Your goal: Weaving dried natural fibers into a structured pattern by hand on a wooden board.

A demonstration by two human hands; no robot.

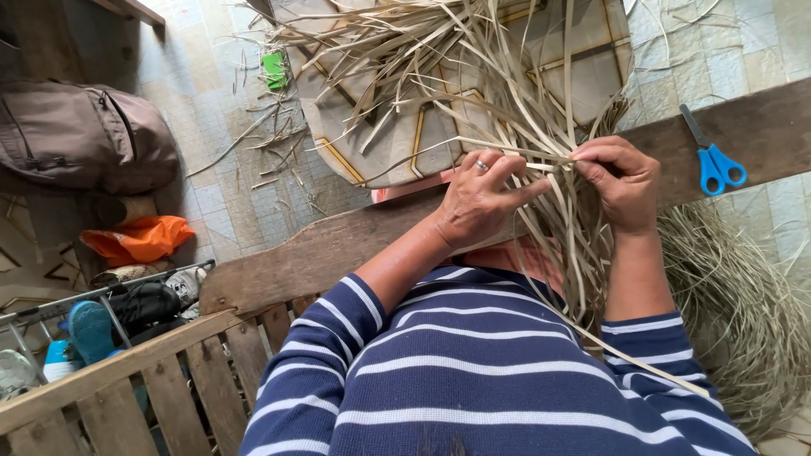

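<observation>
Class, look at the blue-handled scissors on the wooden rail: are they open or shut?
Shut: the scissors lie with blades together in one point.

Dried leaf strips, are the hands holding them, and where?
Yes: left hand and right hand pinch one of the dried leaf strips between fingertips, along its length.

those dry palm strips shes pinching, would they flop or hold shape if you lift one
Probably floppy: the dry leaf strips bend and droop over the wooden rail instead of standing straight. Likely very light, since the left hand and right hand pinch them with fingertips only. They may crease or split, given the scraps on the floor.
</observation>
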